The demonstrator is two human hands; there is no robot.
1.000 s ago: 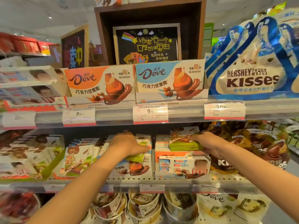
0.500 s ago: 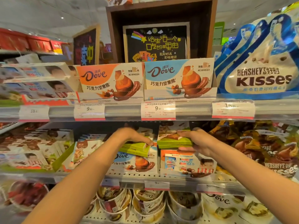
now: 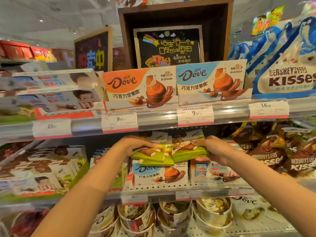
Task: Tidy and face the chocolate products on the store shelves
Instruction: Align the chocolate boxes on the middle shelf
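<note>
On the middle shelf (image 3: 171, 187), atop the Dove box (image 3: 160, 175), our left hand (image 3: 136, 145) and right hand (image 3: 216, 149) each grip green bars (image 3: 153, 155), long axes running along the front edge, stacks nearly touching.

Middle shelf (image 3: 171, 189): blue Dove box (image 3: 159, 175) and Kinder box (image 3: 215, 173) stand at front edge, side by side; Hershey's bags (image 3: 282, 151) to right.

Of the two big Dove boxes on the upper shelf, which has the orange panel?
The left Dove box, above the person's left hand; the right Dove box beside it has a light blue panel.
</note>
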